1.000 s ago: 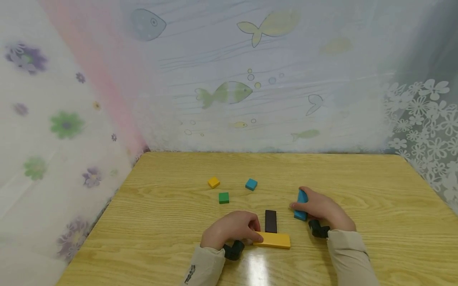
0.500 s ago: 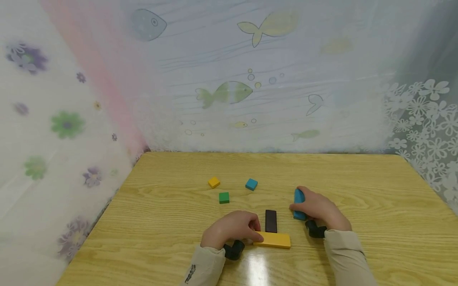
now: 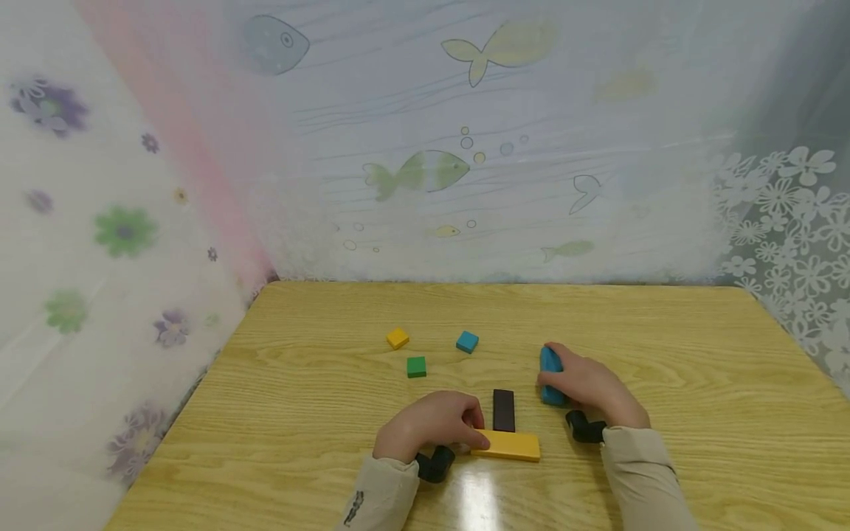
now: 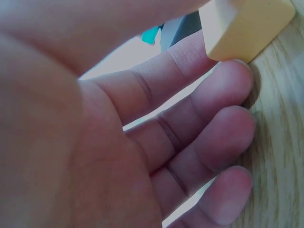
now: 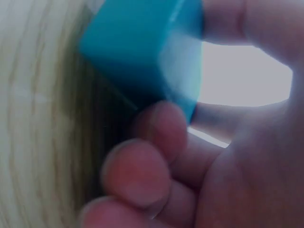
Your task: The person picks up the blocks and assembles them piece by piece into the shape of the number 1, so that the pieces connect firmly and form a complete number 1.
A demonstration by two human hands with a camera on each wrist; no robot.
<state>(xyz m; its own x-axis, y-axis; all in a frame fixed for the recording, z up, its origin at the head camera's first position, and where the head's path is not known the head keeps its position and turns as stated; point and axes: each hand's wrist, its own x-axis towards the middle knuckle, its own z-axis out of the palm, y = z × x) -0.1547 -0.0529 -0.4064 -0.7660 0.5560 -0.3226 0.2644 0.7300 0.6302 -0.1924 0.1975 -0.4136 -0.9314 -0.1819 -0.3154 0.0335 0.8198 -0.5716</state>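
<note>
My left hand [image 3: 432,424] pinches the left end of a long yellow block [image 3: 513,445] lying flat on the table, thumb on the near side. In the left wrist view the yellow block [image 4: 254,31] meets the index finger, while the other fingers lie close to the wood. A dark block [image 3: 503,410] stretches away from the yellow block's far edge. To its right, my right hand [image 3: 594,387] holds a long blue block [image 3: 550,376] between thumb and fingers. The right wrist view has this blue block [image 5: 137,42] close over the table, its edge turned toward the wood.
Farther back on the wooden table [image 3: 319,413] lie three small square blocks: a yellow one [image 3: 398,338], a green one [image 3: 416,367] and a light blue one [image 3: 468,342]. Patterned curtains [image 3: 425,96] hang behind the table and along its left side.
My right hand has shifted a little to the left with the blue block, bringing it nearer the dark block. My left hand and the yellow block have stayed in place.
</note>
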